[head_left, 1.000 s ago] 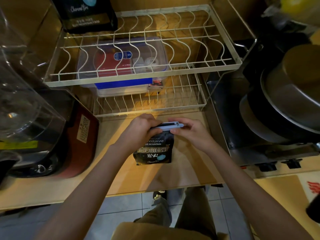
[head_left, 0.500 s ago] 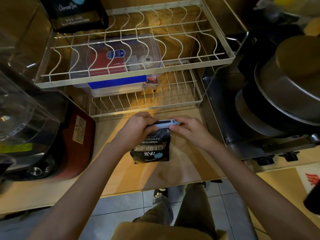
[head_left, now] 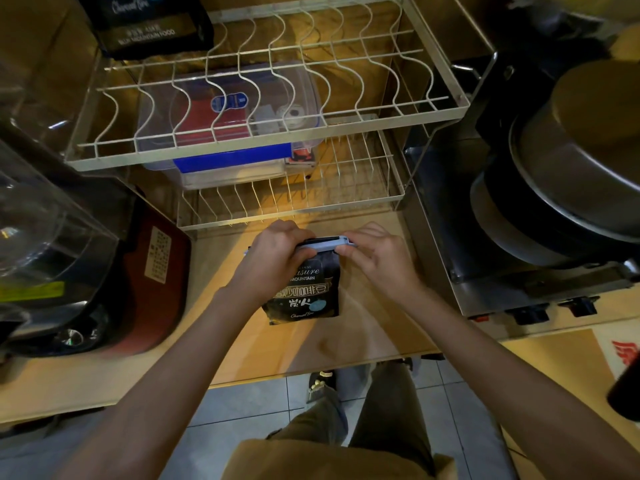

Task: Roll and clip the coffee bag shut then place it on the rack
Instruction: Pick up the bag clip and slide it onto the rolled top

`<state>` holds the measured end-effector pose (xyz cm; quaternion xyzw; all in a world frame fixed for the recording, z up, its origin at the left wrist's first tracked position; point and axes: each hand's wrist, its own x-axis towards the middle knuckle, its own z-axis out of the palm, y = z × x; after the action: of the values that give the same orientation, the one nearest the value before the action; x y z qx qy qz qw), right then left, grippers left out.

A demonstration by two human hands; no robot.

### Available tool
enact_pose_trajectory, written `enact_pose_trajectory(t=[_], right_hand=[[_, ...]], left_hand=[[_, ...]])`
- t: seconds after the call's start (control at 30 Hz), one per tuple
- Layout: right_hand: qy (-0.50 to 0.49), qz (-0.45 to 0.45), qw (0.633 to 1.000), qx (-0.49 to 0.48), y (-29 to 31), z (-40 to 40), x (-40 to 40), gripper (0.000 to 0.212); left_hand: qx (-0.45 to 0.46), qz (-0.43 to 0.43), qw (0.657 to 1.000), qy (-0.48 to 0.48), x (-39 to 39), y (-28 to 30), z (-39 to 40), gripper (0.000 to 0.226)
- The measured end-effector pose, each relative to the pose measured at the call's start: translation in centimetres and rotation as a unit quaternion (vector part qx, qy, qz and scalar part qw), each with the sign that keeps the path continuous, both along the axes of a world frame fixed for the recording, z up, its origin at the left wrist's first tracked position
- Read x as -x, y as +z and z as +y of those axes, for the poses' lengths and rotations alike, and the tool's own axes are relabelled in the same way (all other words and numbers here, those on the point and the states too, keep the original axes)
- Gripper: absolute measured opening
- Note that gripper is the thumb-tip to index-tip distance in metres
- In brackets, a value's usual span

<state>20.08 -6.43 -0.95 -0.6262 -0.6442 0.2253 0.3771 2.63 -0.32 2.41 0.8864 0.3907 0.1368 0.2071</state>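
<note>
Head view, looking down: the coffee bag (head_left: 304, 296) stands on the desk (head_left: 242, 341) right in front of me, its printed face turned toward me and its top rolled down under a pale blue clip (head_left: 325, 243) that lies along the roll, long axis running left to right. My left hand (head_left: 273, 258) is closed over the left end of the clip and the top corner of the bag; my right hand (head_left: 377, 254) pinches the right end between thumb and fingertips, so both grips are narrow and holding the clip on the bag. I cannot tell from here whether the clip has fully snapped home. The rack (head_left: 277, 147) stands just beyond the bag, on the far side of my hands, with its lower tier (head_left: 294, 206) near the bag's top edge and the upper tier higher and farther back. A clear storage box (head_left: 228, 109) fills the left and middle of the lower tier, leaving the right part bare. I judge the next move goes straight away from me, and my right hand is the nearer one to that free space. Another dark bag (head_left: 152, 26) sits at the far left of the upper tier.
</note>
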Motion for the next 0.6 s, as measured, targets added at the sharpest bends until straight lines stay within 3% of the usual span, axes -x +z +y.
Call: enact_pose_trajectory(t=[0.07,0.13,0.2,0.27,0.37,0.47,0.53,0.6], right_hand=[[0.003,0.019,0.999,0.027,0.1,0.0,-0.2,0.028],[0.003,0.092,0.989,0.114,0.3,-0.3,-0.2,0.039],[0.007,0.233,0.946,0.226,0.2,-0.9,0.1,0.068],[0.030,0.297,0.907,0.297,-0.9,-1.5,0.8,0.088],[0.063,0.275,0.907,0.311,-3.1,-1.9,2.1,0.075],[0.055,0.284,0.907,0.307,-4.0,-1.8,2.6,0.065],[0.047,0.287,0.904,0.312,-4.4,-1.7,2.5,0.068],[0.045,0.276,0.907,0.314,-4.6,-1.7,2.3,0.067]], left_hand=[[-0.015,0.003,1.000,-0.007,0.1,-0.3,0.0,0.023],[-0.025,0.002,1.000,-0.014,0.2,-0.5,-0.1,0.024],[-0.024,0.002,1.000,-0.020,0.4,-0.5,-0.2,0.030],[-0.015,0.008,0.999,-0.028,0.6,-0.1,-0.3,0.041],[-0.028,-0.011,0.999,-0.030,1.0,0.2,-0.4,0.043],[0.126,-0.094,0.985,0.073,2.9,-0.4,-0.5,0.080],[0.270,-0.137,0.943,0.137,4.9,-1.8,-0.6,0.104],[0.379,-0.141,0.904,0.140,6.6,-3.9,-0.9,0.107]])
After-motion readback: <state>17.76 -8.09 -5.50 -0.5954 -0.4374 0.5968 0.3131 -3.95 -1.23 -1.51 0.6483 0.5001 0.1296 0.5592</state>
